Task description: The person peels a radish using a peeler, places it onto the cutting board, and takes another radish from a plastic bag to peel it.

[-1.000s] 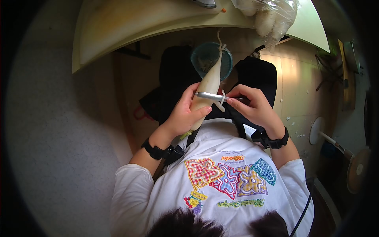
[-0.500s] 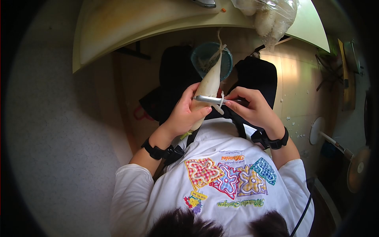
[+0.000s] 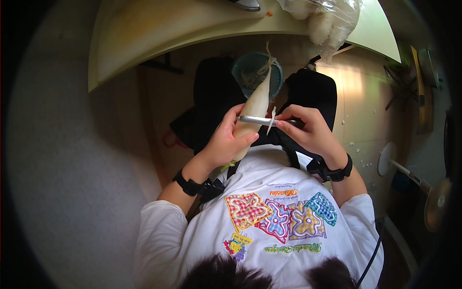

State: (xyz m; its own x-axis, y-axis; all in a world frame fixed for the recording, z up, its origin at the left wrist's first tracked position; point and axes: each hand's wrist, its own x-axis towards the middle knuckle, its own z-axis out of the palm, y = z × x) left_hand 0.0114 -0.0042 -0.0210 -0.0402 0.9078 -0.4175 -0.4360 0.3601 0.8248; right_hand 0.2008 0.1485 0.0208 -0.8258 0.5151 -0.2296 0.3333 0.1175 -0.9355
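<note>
A white radish (image 3: 259, 98) points away from me, its thin root end over a blue bucket (image 3: 275, 89) and its green stub near my shirt. My left hand (image 3: 225, 137) is wrapped round the thick part. In my right hand (image 3: 308, 127) is a metal peeler (image 3: 257, 120), gripped by its handle, with its blade lying across the radish. A strip of white peel (image 3: 272, 120) clings to the peeler near my right fingertips. Stringy peelings hang at the root end, and more lie inside the bucket.
Beyond the bucket is a pale table (image 3: 192, 36) with a clear plastic bag of white radishes (image 3: 329, 24), a small orange scrap (image 3: 269, 14) and part of a metal object (image 3: 246, 4). White bits dot the floor at right, near a fan-like stand (image 3: 404, 168).
The loose curl of peel below the blade is gone, and a short strip now sticks to the peeler. Both hands stay almost in the same place on the radish and peeler.
</note>
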